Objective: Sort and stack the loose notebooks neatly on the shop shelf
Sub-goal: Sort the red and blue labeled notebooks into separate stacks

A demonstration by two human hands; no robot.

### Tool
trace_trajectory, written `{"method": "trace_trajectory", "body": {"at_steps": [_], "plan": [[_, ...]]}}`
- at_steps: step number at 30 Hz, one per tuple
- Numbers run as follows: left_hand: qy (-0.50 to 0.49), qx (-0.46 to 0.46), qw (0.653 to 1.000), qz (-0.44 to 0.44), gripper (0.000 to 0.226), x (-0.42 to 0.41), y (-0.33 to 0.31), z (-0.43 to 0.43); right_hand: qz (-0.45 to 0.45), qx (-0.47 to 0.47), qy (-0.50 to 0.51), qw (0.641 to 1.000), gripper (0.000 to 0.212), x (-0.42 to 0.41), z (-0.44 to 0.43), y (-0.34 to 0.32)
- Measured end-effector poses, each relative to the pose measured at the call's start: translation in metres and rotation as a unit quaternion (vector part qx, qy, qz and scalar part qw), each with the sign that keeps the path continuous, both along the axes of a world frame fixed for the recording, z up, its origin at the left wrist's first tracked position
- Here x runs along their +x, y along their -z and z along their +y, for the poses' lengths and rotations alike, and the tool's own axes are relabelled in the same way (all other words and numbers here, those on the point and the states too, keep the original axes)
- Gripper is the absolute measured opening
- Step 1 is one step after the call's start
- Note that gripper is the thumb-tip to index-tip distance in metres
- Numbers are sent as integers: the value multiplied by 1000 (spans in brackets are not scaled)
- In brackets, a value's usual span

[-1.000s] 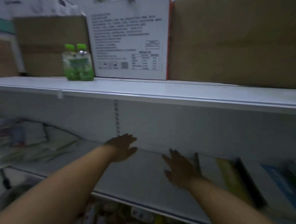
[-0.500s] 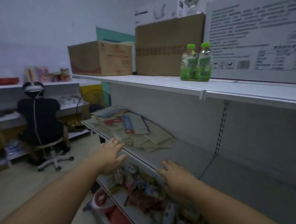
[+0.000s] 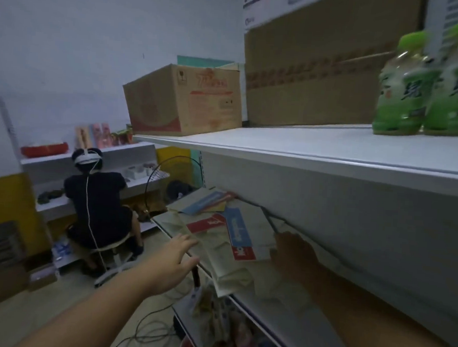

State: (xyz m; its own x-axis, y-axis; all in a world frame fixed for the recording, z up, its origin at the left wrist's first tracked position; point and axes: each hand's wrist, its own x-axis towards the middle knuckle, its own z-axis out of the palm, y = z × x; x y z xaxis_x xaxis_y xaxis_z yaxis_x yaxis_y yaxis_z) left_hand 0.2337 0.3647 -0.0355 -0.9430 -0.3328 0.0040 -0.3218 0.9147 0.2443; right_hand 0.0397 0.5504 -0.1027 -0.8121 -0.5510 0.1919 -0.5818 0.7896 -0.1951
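Observation:
A loose pile of thin notebooks (image 3: 219, 231) with pale covers and red and blue bands lies spread across the middle shop shelf (image 3: 276, 305). My left hand (image 3: 173, 261) hovers open at the shelf's front edge, its fingertips at the near corner of the pile. My right hand (image 3: 295, 255) reaches in under the upper shelf and rests on the right side of the pile, fingers spread over a pale cover. Neither hand holds a notebook.
The upper shelf (image 3: 318, 149) carries two green bottles (image 3: 429, 86) and cardboard boxes (image 3: 184, 103). The lower shelf holds packets (image 3: 213, 317). A person (image 3: 97, 208) sits on a stool at the left by other shelves. Cables (image 3: 146, 326) lie on the floor.
The view has swung left along the shelf. Both hands have moved from the bare part of the shelf to the notebook pile, which is now close.

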Motion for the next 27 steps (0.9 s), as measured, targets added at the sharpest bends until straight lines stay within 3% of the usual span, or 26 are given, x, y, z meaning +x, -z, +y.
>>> {"method": "trace_trajectory", "body": {"at_steps": [4, 8, 11, 15, 17, 19, 20, 22, 24, 25, 27], "plan": [[21, 5, 1000, -5, 52, -24, 6, -28, -50, -65, 95, 992, 53, -36, -23, 10], [52, 34, 997, 47, 42, -72, 11, -54, -120, -87, 134, 980, 65, -56, -38, 21], [121, 39, 991, 50, 39, -115, 19, -69, -165, -162, 154, 961, 56, -67, -41, 22], [165, 100, 979, 69, 49, -173, 22, -86, -127, -255, 187, 940, 41, -72, -43, 10], [198, 95, 972, 86, 60, -195, 15, -95, -155, -391, 171, 891, 25, -67, -48, -8], [254, 31, 959, 120, 71, -211, -1, -105, -228, -531, 136, 805, 17, -57, -56, -33], [277, -33, 950, 138, 78, -217, -13, -110, -238, -557, 124, 786, 19, -52, -60, -45], [292, -147, 934, 144, 95, -228, -34, -120, -239, -560, 102, 787, 19, -46, -68, -62], [290, -176, 936, 96, 102, -236, -50, -128, -240, -566, 87, 784, 21, -42, -73, -72], [298, -157, 939, 62, 95, -239, -57, -132, -242, -574, 82, 778, 22, -39, -75, -74], [328, -89, 940, -12, 55, -247, -66, -141, -231, -579, 86, 777, 18, -33, -83, -76]]}}
